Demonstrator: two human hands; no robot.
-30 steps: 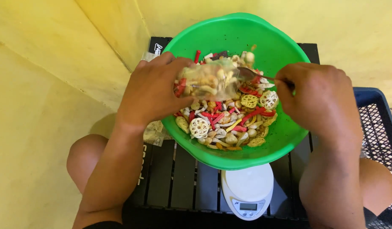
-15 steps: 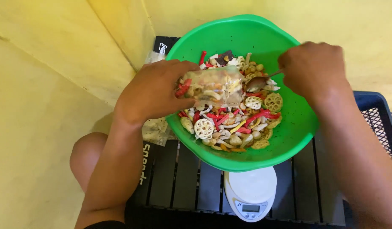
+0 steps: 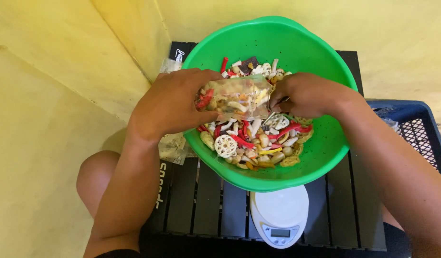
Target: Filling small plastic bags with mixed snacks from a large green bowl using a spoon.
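My left hand [image 3: 170,102] is wrapped around a small clear bag [image 3: 234,98] half full of snack mix, holding it on its side over the middle of the frame, mouth facing right. My right hand [image 3: 304,94] has its fingers pinched shut on a spoon [image 3: 279,102] right at the bag's opening; only a sliver of metal shows. Both sit above a big green bowl [image 3: 301,48] of mixed crackers [image 3: 254,141] on a black slatted table [image 3: 206,196], with a white kitchen scale [image 3: 280,215] at bottom centre.

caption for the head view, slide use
Left hand holds clear snack bag over green bowl; right hand at its mouth.
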